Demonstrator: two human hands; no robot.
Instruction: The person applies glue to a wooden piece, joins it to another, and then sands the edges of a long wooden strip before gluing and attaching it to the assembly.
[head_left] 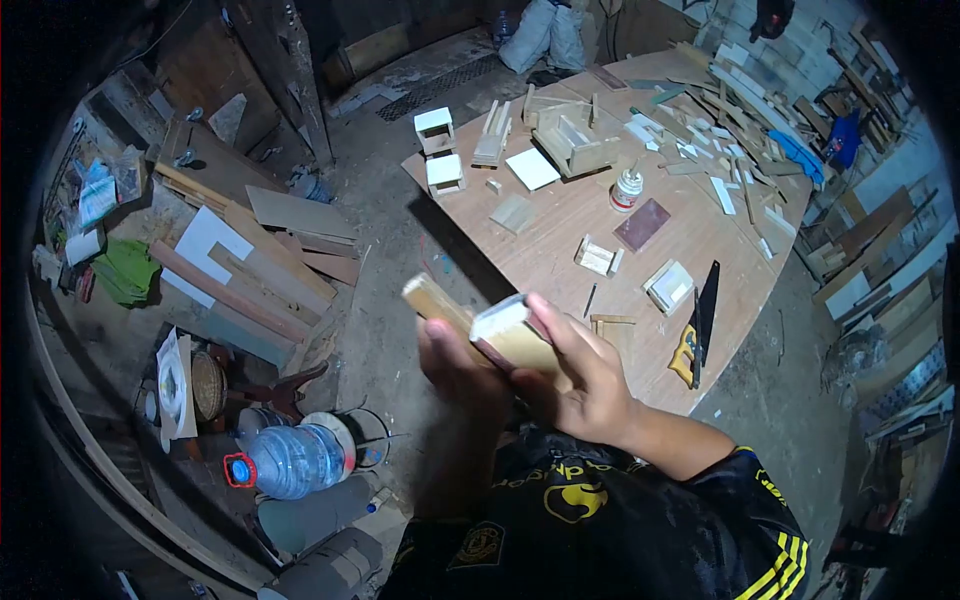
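Close to my chest, my left hand (460,368) is closed around a narrow wooden strip (438,305), whose far end sticks up past the thumb. My right hand (592,385) grips a pale wooden block (518,342) with a dark reddish layer along its edges, like folded sandpaper. The block's near end overlaps the strip in this view. Beyond the hands, on the wooden table (545,255), are a small wooden piece (598,256), a pencil (590,298) and a light small box (669,287).
A handsaw (704,325) with a yellow handle lies by the table's right edge. A glue jar (627,190) stands beside a reddish-brown sheet (642,225). Small wooden assemblies (578,145) and scraps (690,150) cover the far side. A blue water bottle (290,460) lies at lower left.
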